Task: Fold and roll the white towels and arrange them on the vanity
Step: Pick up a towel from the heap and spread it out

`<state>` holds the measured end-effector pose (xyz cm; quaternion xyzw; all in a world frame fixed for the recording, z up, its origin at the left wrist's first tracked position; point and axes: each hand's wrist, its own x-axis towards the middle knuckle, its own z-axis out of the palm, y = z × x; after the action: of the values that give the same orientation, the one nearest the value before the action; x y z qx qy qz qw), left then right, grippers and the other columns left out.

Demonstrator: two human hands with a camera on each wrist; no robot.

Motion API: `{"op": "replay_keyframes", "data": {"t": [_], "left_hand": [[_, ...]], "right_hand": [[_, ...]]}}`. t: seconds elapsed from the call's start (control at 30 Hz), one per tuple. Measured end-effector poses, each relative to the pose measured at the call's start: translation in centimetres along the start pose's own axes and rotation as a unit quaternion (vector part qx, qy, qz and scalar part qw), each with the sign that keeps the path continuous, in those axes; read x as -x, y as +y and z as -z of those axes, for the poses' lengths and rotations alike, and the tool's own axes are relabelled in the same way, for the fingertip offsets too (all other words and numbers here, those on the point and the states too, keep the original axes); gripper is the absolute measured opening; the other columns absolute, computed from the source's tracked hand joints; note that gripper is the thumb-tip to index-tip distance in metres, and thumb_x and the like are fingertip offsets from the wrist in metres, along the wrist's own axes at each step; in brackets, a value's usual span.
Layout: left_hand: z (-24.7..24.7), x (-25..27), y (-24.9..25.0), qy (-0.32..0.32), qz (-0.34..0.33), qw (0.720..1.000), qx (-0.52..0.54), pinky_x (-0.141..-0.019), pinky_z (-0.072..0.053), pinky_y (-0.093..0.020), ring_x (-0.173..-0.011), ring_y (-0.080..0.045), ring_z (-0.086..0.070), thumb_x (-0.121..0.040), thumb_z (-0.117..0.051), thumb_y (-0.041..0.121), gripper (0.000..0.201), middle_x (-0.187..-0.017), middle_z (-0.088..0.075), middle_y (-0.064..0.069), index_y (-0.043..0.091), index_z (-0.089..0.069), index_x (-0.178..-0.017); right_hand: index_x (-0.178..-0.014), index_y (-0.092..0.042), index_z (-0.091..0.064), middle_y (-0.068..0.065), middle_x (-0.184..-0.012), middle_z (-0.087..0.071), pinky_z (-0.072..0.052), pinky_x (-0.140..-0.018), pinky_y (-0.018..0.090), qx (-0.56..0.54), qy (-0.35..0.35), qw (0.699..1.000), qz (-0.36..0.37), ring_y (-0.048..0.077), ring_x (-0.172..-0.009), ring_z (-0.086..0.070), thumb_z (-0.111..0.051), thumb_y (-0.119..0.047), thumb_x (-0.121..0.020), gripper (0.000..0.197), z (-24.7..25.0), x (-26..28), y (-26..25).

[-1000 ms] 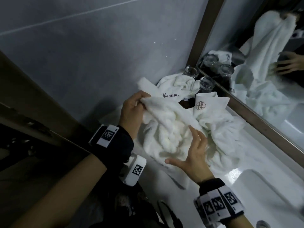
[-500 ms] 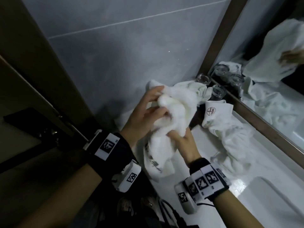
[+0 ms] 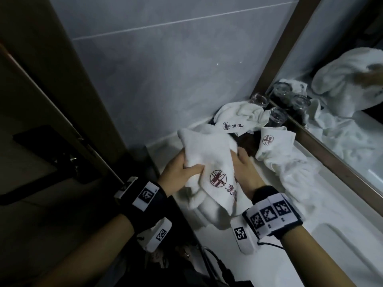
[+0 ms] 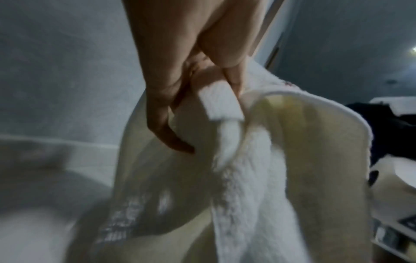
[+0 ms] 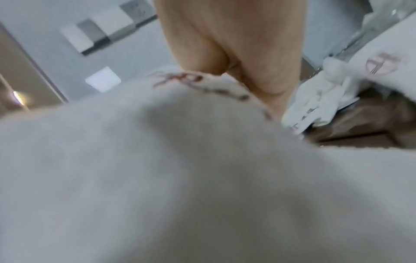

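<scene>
I hold a white towel (image 3: 209, 154) with a red logo above the left end of the white vanity (image 3: 323, 206). My left hand (image 3: 190, 165) grips its left edge, thumb on top; in the left wrist view the left hand (image 4: 216, 83) has its fingers curled round a fold of the towel (image 4: 254, 169). My right hand (image 3: 238, 160) holds the right side, its fingers hidden behind the cloth. In the right wrist view the towel (image 5: 180, 178) fills most of the picture below my palm (image 5: 236, 53). The towel's lower end hangs down to the counter.
Two more crumpled logo towels lie on the vanity, one in the back corner (image 3: 242, 117) and one along the mirror (image 3: 286, 164). Upturned glasses (image 3: 278, 117) stand on a dark tray in the corner. A sink basin (image 3: 342, 255) is at the lower right. A grey wall is close on the left.
The towel came up off the pile, was bunched between both hands, and is now spread wider with its logo facing me. Both hands have moved lower and apart.
</scene>
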<state>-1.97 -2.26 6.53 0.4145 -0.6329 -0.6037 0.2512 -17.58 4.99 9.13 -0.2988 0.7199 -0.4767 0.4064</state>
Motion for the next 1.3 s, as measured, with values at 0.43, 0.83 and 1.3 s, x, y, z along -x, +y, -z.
{"op": "replay_keyframes", "data": {"t": [0.43, 0.83, 1.3], "left_hand": [[-1.5, 0.4, -0.1, -0.19, -0.085, 0.962, -0.175, -0.108, -0.032, -0.029, -0.134, -0.011, -0.03, -0.063, -0.083, 0.027, 0.104, -0.141, -0.033, 0.007, 0.037, -0.016, -0.143], [0.7, -0.9, 0.6, 0.04, -0.194, 0.961, -0.194, -0.078, -0.031, 0.004, -0.09, -0.006, -0.05, -0.077, -0.055, -0.013, 0.037, -0.098, -0.048, -0.006, 0.003, -0.065, -0.109], [-3.2, 2.3, -4.3, -0.262, -0.058, 0.929, -0.255, -0.108, -0.03, -0.023, -0.123, -0.002, -0.04, -0.082, -0.064, 0.038, 0.062, -0.131, -0.045, 0.014, 0.028, -0.038, -0.137]], "right_hand": [[-0.121, -0.018, -0.048, 0.0, -0.108, -0.057, -0.047, -0.069, 0.013, -0.057, -0.039, 0.994, 0.086, 0.005, -0.099, -0.057, -0.069, -0.01, -0.067, 0.058, 2.2, 2.5, 2.2], [-0.118, -0.003, -0.058, 0.015, -0.104, -0.063, -0.043, -0.081, 0.036, 0.07, 0.204, 0.973, -0.079, 0.032, -0.099, -0.057, -0.059, -0.002, -0.083, 0.035, 10.9, 1.3, 6.9], [-0.138, -0.016, -0.031, 0.009, -0.12, -0.058, -0.047, -0.096, 0.04, 0.164, -0.072, 0.973, -0.149, 0.026, -0.111, -0.057, -0.058, -0.052, -0.083, 0.071, 1.1, 1.0, 6.2]]}}
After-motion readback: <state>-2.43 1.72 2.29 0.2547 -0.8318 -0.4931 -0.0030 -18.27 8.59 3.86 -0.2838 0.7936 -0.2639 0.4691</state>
